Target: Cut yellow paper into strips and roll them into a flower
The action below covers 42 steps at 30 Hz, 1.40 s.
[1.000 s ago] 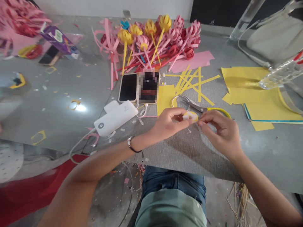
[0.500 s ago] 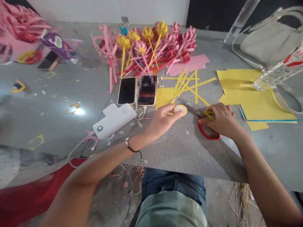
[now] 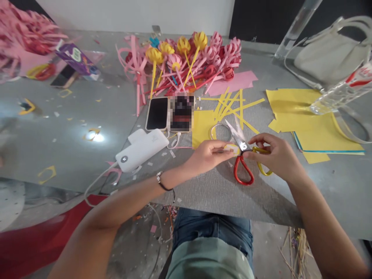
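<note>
Between the thumb and fingers of my left hand (image 3: 207, 157) is a small round piece of yellow and white paper (image 3: 231, 149). My right hand (image 3: 269, 155) grips the scissors (image 3: 243, 147) near the yellow handle; the red handle loop hangs free on the left. The scissor blades are parted and point away from me, just right of the round piece. A clear tape roll or ring (image 3: 221, 132) lies behind my left fingers, partly over a yellow paper sheet (image 3: 202, 123). Thin yellow strips (image 3: 232, 104) lie crossed beyond the blades.
Pink, red and yellow paper flowers (image 3: 186, 58) lie at the back. Two phones (image 3: 157, 113) and a white power bank (image 3: 142, 150) are left of my hands. Yellow sheets (image 3: 302, 112), a plastic bottle (image 3: 337, 93) and a white bag (image 3: 322, 54) are on the right.
My left hand has moved right and slightly nearer me with the round piece. The scissors have turned to point away from me, with their blades parted and the red loop swung left.
</note>
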{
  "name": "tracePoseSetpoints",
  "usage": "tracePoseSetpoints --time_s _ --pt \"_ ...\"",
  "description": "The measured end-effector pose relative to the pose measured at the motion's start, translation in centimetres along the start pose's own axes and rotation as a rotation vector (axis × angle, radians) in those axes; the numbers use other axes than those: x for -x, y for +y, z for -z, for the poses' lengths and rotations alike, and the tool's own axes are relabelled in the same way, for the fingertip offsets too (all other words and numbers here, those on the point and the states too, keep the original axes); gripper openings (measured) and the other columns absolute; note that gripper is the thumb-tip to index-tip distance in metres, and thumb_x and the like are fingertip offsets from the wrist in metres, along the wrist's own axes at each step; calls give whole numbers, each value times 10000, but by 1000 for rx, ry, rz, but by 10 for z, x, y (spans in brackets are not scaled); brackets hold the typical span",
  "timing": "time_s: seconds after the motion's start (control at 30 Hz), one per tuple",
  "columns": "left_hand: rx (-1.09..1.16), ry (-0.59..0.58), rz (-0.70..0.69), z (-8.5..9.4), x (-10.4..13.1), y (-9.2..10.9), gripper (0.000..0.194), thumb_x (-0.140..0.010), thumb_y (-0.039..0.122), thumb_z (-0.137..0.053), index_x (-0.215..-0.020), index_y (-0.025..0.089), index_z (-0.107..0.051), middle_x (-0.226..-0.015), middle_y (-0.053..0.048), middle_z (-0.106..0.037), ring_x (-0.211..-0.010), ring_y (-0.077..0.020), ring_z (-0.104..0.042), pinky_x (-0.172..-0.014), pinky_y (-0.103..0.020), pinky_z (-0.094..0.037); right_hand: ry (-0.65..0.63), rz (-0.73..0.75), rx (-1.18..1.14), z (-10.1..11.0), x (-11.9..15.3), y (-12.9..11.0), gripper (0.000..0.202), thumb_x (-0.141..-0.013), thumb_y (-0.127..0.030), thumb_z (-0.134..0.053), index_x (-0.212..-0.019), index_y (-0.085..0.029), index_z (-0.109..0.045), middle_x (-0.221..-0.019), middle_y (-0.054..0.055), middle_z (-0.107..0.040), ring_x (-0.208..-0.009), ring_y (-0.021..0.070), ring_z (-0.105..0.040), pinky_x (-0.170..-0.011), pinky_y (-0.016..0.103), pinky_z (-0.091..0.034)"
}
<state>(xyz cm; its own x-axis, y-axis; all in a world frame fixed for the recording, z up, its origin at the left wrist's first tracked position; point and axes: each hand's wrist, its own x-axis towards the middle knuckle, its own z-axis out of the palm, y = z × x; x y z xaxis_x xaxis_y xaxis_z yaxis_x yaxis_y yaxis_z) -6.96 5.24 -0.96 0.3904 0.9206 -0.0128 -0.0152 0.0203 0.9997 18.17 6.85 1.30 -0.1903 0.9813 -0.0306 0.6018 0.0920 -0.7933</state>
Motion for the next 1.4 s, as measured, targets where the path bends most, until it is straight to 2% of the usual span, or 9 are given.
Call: tracePoseSetpoints --time_s 0.13,0.2,0.3,0.4,0.53,0.63,0.97,1.17,1.4 --pt "114 -42 -92 -3 4 9 212 -933 346 -775 -1032 159 -797 -1209 -111 -801 -1119 -209 -763 -990 -329 -628 -121 11 -191 -10 8 -13 370 -867 -556 -825 -1026 -234 -734 -833 2 -606 -538 88 -482 -464 245 -401" --pt "83 9 -116 -3 7 12 210 -947 340 -766 -1043 157 -802 -1186 -111 -815 -1073 -201 -778 -934 -301 -642 -163 25 -231 -12 13 -18 304 -956 -528 -741 -1038 -236 -735 -853 16 -665 -529 95 -539 -450 239 -441" --pt "-59 67 -149 -4 11 13 219 -967 344 -745 -1051 154 -811 -1106 -108 -838 -914 -176 -795 -775 -250 -643 26 196 -168 -12 21 -27 189 -982 -397 -734 -1112 -261 -757 -960 41 -749 -712 167 -716 -616 303 -617" --pt "-259 18 -258 -7 15 14 168 -986 302 -716 -1001 167 -815 -1132 -97 -840 -813 -147 -779 -698 -232 -614 270 495 12 -11 25 -36 182 -932 -211 -771 -1098 -284 -781 -1022 45 -782 -881 213 -760 -761 354 -656" --pt "-470 -1 -437 -13 20 16 128 -986 249 -712 -912 170 -779 -967 -63 -843 -770 -138 -746 -725 -251 -589 274 709 187 -12 23 -43 220 -911 -96 -742 -1038 -273 -769 -966 37 -800 -858 215 -768 -786 361 -631" --pt "-549 -19 -483 -15 23 21 151 -993 231 -700 -868 170 -759 -860 -42 -816 -745 -131 -733 -705 -238 -575 250 709 221 -14 22 -46 210 -945 -92 -698 -1037 -270 -761 -944 31 -805 -847 211 -775 -782 353 -621" --pt "-574 -31 -603 -16 33 26 93 -988 166 -671 -980 172 -763 -907 -36 -804 -778 -111 -745 -729 -199 -584 188 600 242 -13 43 -62 339 -993 -150 -653 -1203 -396 -754 -1032 4 -824 -903 264 -790 -825 451 -633" --pt "-611 -16 -616 -15 36 24 132 -1010 184 -616 -996 179 -747 -856 -33 -780 -746 -118 -726 -691 -216 -573 195 593 254 -20 48 -63 488 -966 -66 -634 -1320 -396 -701 -1088 -9 -817 -992 258 -779 -886 437 -615" --pt "-614 -20 -644 -14 35 24 125 -1003 159 -625 -975 153 -747 -872 -35 -784 -756 -105 -725 -684 -190 -559 189 551 271 -22 49 -67 481 -981 -61 -616 -1314 -398 -695 -1046 -10 -806 -961 262 -775 -865 433 -602"
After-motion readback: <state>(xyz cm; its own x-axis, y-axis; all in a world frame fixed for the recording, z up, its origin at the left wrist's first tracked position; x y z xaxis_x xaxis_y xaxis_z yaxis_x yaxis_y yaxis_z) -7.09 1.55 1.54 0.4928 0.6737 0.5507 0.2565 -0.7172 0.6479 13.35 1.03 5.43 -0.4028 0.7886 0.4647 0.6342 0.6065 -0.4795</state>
